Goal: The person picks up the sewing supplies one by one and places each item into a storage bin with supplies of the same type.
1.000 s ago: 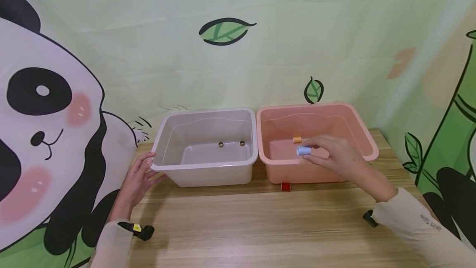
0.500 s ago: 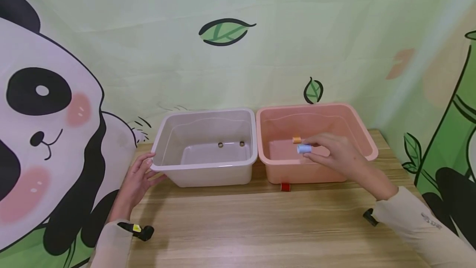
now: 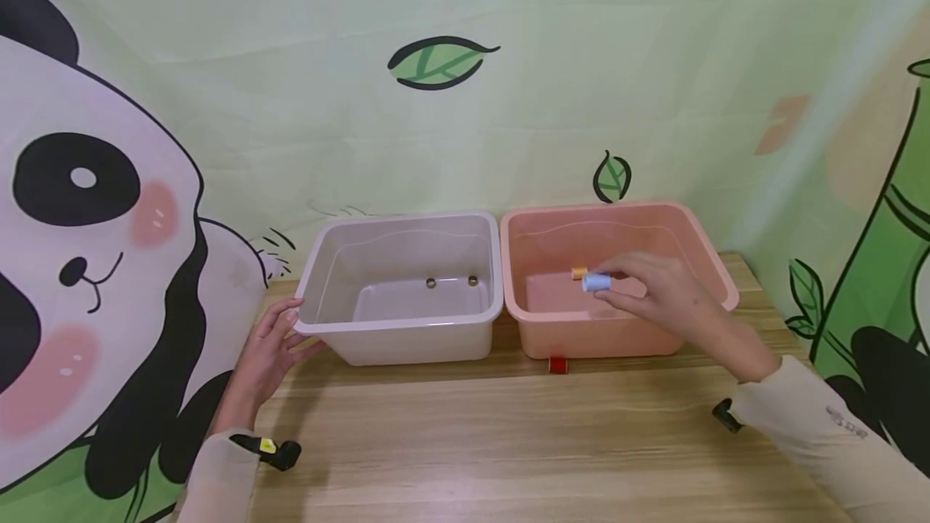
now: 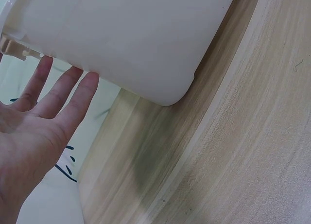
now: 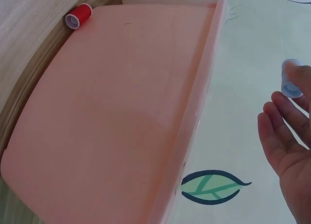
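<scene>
- Head view: my right hand (image 3: 664,293) pinches a light-blue thread spool (image 3: 596,282) over the pink bin (image 3: 603,337); I judge holding this spool there to be the step in hand.
- Just left of that pinch, an orange thread spool (image 3: 579,273) lies inside the pink bin. Nearer me than my right hand, a red thread spool (image 3: 558,365) lies on the table (image 3: 479,434).
- My left hand (image 3: 270,345) touches the near-left corner of the grey bin (image 3: 421,343); to its right, two small ring-shaped pieces (image 3: 431,283) lie inside.
- Left wrist view: my fingers (image 4: 80,100) are extended against the grey bin, gripping nothing.
- Right wrist view: my thumb presses the light-blue thread spool; the next move, I think, calls for a steady pinch and clearance from the rim.
</scene>
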`<state>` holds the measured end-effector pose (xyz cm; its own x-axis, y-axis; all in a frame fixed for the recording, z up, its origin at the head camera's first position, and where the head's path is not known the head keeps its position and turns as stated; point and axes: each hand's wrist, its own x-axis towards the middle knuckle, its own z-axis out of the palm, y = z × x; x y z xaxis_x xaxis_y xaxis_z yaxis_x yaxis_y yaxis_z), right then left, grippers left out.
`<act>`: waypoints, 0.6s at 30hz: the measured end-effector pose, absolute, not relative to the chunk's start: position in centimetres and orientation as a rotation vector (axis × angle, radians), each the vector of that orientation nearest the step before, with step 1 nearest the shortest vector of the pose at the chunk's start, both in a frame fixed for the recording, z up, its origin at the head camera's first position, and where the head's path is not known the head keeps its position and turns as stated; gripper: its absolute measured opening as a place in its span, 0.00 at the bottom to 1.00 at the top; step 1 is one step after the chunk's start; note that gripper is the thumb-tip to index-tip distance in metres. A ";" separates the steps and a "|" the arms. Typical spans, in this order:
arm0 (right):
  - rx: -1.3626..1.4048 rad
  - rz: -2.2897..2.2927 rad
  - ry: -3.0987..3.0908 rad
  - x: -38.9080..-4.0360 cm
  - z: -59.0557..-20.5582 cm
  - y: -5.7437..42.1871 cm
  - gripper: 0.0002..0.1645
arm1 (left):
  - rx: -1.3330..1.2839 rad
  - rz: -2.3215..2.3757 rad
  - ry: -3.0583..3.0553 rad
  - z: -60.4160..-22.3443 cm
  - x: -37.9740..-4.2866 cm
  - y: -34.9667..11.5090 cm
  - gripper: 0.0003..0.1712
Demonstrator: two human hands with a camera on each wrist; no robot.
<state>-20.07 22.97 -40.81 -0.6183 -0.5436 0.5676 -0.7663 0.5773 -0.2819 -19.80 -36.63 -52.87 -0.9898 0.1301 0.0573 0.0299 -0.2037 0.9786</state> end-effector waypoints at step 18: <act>1.102 0.672 -2.284 -21.2 -39.9 23.2 0.37 | 0.164 2.365 1.967 -52.8 -19.8 -36.6 0.16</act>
